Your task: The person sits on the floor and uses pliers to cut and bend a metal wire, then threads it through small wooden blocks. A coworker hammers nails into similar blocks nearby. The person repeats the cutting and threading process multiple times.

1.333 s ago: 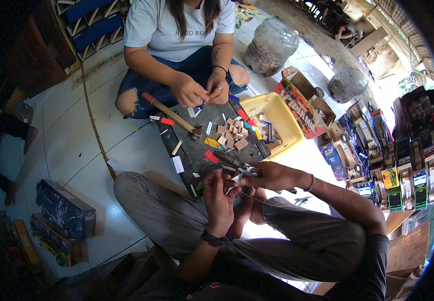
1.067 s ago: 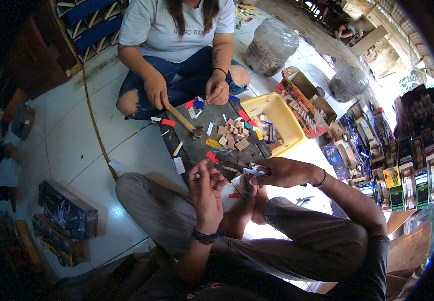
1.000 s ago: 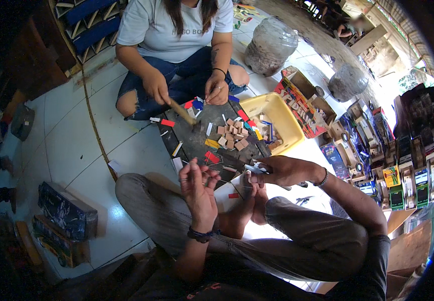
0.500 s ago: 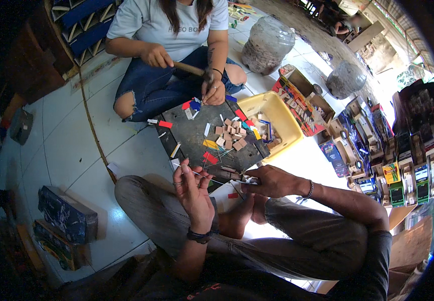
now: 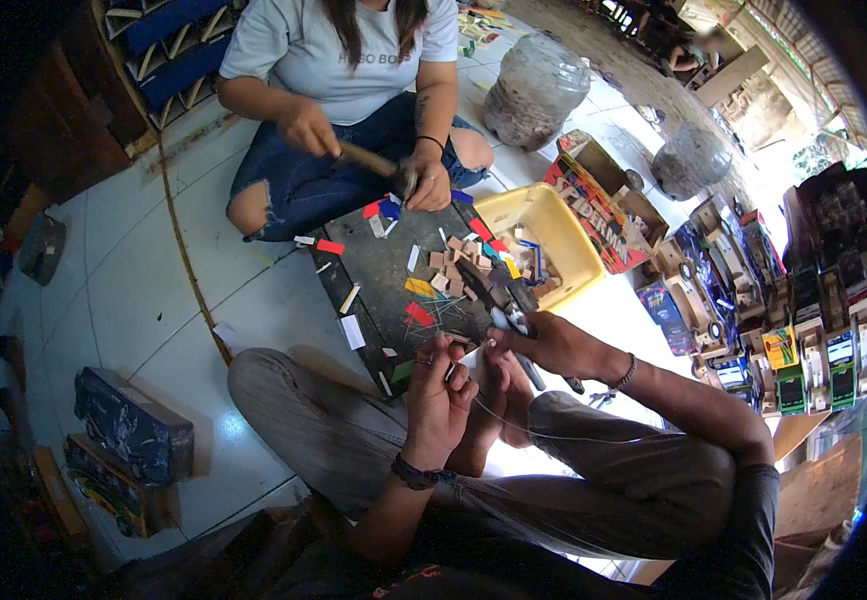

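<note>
My right hand is closed around a pair of pliers, whose dark jaws point away over the near right corner of a dark low work table. Close beside it on the left, my left hand has its fingers curled around a thin wire. A length of that wire loops down and right across my lap. On the table lie small wooden blocks, several thin wire pieces, a red strip, yellow strips and a white card piece.
Across the table a co-worker swings a wooden-handled hammer toward their other hand. A yellow bin with blocks stands right of the table. Wooden toy vehicles are stacked far right; dark boxes sit on the left floor.
My left hand has moved right and down, its fingers now more curled. The pliers have swung so their jaws point away instead of left. The co-worker's hammer has moved.
</note>
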### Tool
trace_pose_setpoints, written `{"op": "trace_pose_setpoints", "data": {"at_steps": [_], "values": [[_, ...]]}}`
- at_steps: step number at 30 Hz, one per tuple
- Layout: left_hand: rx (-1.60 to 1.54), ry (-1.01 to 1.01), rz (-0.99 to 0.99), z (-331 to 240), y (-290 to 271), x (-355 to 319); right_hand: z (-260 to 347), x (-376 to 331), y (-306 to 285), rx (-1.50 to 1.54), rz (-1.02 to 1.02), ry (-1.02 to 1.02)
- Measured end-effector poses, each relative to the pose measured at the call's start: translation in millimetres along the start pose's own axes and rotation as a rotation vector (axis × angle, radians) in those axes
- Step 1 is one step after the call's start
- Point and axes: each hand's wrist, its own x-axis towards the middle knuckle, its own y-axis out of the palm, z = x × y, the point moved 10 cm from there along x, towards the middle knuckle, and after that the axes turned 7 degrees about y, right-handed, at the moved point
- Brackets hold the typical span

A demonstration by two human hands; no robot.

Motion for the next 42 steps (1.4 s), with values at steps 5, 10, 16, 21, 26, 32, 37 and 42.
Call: {"op": "trace_pose_setpoints", "data": {"at_steps": [5,10,16,21,26,32,37,42], "values": [[0.402,0.133,0.0,-18,7,-1,-18,10,0,-0.183,-0.028,-0.004],[0.558,0.165,0.016,-24,12,0,-20,13,26,-0.141,0.093,-0.092],[0.579,0.134,0.002,-21,7,2,-8,15,26,-0.13,0.059,-0.195],[0.597,0.127,0.027,-16,7,2,-8,20,26,-0.076,0.022,-0.253],[0.583,0.112,0.006,-13,3,2,-13,26,27,-0.133,-0.035,-0.258],[0.578,0.108,0.003,-12,2,2,-10,25,28,-0.212,-0.056,-0.236],[0.563,0.103,-0.001,-10,-1,2,-10,22,29,-0.237,-0.023,-0.171],[0.563,0.107,-0.008,-10,-3,4,-16,30,33,-0.163,-0.005,-0.096]]}}
